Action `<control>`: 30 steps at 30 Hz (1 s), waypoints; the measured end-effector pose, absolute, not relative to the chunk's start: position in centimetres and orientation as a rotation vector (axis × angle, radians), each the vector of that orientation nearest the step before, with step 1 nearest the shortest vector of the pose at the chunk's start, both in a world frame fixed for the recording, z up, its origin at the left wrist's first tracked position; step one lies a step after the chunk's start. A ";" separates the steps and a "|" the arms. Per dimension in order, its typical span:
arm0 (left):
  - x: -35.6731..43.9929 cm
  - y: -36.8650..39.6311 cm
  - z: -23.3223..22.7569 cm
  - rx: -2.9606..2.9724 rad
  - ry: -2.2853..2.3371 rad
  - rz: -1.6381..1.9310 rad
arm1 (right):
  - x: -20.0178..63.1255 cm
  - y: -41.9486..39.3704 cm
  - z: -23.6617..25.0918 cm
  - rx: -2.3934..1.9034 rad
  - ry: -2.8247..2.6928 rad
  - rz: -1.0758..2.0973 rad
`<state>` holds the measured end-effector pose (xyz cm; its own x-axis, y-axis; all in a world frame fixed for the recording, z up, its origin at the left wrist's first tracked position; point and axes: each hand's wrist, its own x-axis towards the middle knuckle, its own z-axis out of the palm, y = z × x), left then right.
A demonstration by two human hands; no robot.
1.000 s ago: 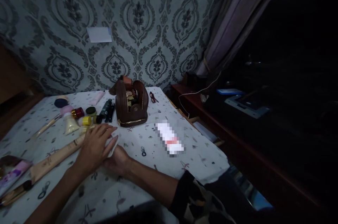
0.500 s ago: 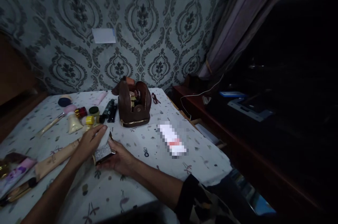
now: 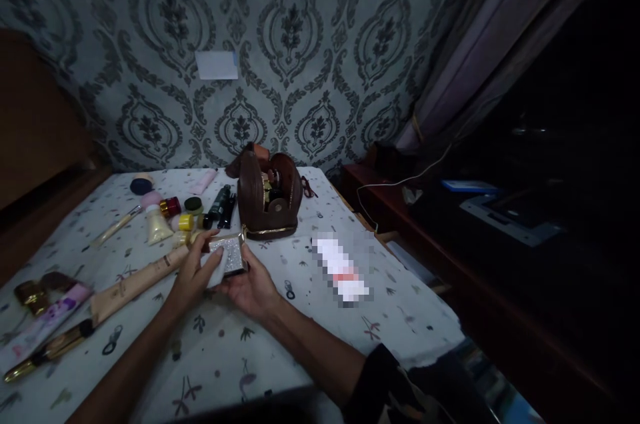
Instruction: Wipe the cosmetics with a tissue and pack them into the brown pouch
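My right hand point(image 3: 256, 285) is closed around a flat, boxy case point(image 3: 233, 256) with a silver glitter face and a gold-coloured edge. My left hand point(image 3: 197, 271) lies against the same case from the left, its thumb across the glitter face. Under that thumb a soft white wipe or cloth point(image 3: 216, 272) shows, pressed to the case. Just behind the hands are a yellow-capped jar point(image 3: 185, 221) and a cream tube point(image 3: 157, 227). A long beige tube point(image 3: 135, 284) lies by my left wrist.
Beyond my hands a brown zip bag point(image 3: 267, 211) stands open with items inside. Dark tubes point(image 3: 223, 207) lie beside it. At the left are a purple-patterned tube point(image 3: 47, 324) and a brush point(image 3: 115, 227). A blurred-out white object point(image 3: 343, 269) lies to the right on the patterned cloth.
The case has been turned so its glitter face is towards me. My left hand has slid from over its top to its left side with the white wipe. The view has shifted slightly left.
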<state>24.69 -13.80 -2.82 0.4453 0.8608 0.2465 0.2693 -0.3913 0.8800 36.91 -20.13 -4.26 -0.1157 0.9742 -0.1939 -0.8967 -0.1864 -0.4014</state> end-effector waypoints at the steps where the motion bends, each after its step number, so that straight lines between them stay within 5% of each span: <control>1: 24.7 -13.9 -2.8 1.908 0.945 0.937 | 36.9 -20.1 -4.2 -0.482 -0.202 1.697; 18: 23.4 -13.9 -1.3 1.821 1.005 1.178 | 37.3 -20.2 -5.2 -0.676 -0.314 1.815; 30: 22.6 -13.2 -1.7 1.568 0.642 0.816 | 36.7 -20.4 -4.9 -0.824 -0.267 1.731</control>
